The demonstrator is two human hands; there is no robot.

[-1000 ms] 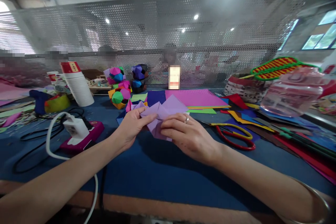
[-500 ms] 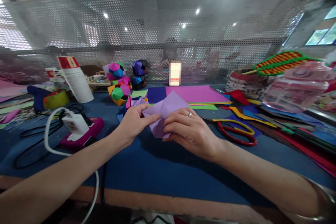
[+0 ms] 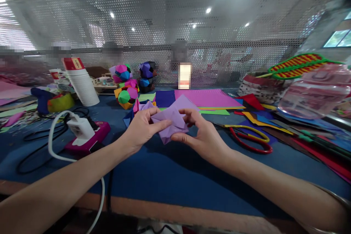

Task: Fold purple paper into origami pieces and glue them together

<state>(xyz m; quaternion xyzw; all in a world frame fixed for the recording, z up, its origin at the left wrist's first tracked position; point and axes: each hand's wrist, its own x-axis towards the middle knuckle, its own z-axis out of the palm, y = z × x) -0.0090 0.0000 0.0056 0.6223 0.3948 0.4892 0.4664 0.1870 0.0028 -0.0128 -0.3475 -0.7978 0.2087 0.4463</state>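
We have a blue-topped desk [image 3: 170, 186] with a brownish front edge. On its left we see a magenta power strip [image 3: 102, 134], a stack of white paper cups [image 3: 85, 89] and paper scraps [image 3: 17, 120]; farther back, a pile of coloured sheets [image 3: 208, 98]; rightward, scissors [image 3: 261, 151] with red and yellow handles beside paper strips [image 3: 270, 125].

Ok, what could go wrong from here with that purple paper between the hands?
The folded purple paper is held by the left hand and right hand, so an uneven pull could shift or crumple its folds. The white cable runs under the left forearm, which might snag it. The scissors lie near the right forearm and could get knocked.
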